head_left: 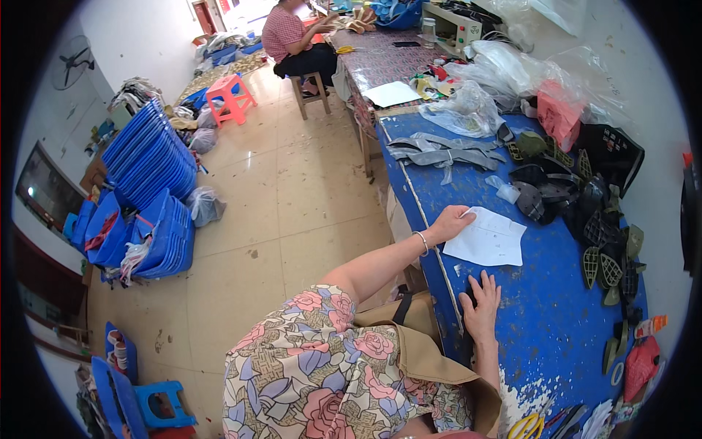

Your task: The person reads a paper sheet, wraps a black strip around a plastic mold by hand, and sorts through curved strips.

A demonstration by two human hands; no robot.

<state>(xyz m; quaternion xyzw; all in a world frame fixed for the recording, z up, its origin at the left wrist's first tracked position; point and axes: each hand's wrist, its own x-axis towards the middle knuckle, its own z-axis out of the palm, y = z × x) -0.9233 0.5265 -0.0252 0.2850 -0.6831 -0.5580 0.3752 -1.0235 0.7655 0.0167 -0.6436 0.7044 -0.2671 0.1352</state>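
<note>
A sheet of white paper (488,240) with faint marks lies on the worn blue tabletop (552,293). My left hand (449,222), with a bracelet at the wrist, pinches the paper's upper left corner between thumb and fingers. Just below the sheet, my right hand (480,306) rests on the table near its left edge, fingers spread and nothing in them. Beyond the paper lie several grey strap-like strips (446,155). A small clear plastic bag (504,190) sits right of the paper's top, beside black moulded pieces (541,197).
Olive and black slotted parts (601,267) line the wall side. Yellow-handled scissors (526,426) lie at the near end. Plastic bags (468,110) cover the far end. Leftward on the floor stand stacked blue baskets (150,157) and a red stool (230,99). Another person (296,40) sits farther off.
</note>
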